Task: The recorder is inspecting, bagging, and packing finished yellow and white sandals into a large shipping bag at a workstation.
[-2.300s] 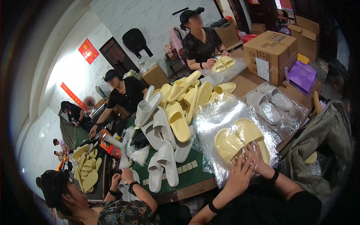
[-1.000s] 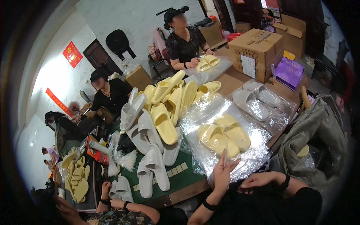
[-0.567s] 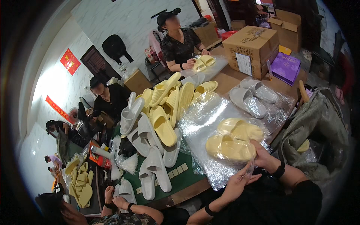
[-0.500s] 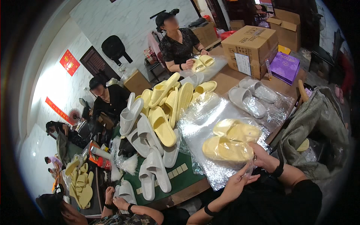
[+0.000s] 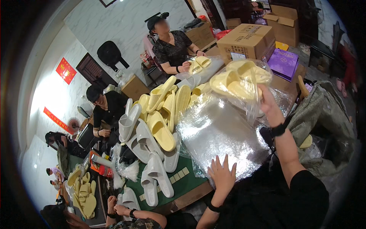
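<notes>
My right hand [image 5: 265,100], closed on the wrapping [image 5: 252,102] of the yellow slippers [image 5: 233,84], has lifted them off the clear bags [image 5: 225,133] toward the carton [image 5: 248,40]; my left hand [image 5: 222,176], spread and gripping nothing, lies at the bags' near edge, so that surface seems free again

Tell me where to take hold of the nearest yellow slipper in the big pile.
Probably by the heel of that yellow slipper, coming from the near side: the heel points this way, uncovered, while other yellow slippers crowd the strap.
</notes>
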The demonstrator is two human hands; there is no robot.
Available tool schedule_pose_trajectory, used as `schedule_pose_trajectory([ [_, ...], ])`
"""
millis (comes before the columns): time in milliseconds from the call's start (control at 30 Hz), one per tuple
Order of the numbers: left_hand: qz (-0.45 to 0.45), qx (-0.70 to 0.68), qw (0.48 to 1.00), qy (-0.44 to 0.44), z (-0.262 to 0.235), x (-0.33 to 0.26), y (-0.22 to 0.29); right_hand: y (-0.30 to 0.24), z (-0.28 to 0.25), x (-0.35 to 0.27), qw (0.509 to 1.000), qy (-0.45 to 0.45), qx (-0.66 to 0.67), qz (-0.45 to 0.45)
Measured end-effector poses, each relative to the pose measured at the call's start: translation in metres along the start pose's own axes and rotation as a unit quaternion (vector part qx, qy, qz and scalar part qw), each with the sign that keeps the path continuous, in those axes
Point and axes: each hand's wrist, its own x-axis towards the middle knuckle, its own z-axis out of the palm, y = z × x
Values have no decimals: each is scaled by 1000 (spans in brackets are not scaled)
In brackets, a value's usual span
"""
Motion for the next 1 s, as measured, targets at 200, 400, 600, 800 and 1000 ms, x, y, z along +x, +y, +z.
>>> schedule_pose_trajectory([
  [200,47,35,998,29,40,-12,-25,16,-47,22,952,227,177,-104],
  [400,39,41,998,13,44,-13,-16,145,-79,-76,814,68,-500,-287],
  [600,48,23,999,-13,39,-14,-19,182,-62,-116,658,-220,-700,-169],
  [800,65,-176,982,-16,27,-5,-64,201,-62,-123,537,-203,-793,-202],
  [1000,-2,-109,991,82,-15,24,-111,200,-65,-124,536,-199,-787,-232],
])
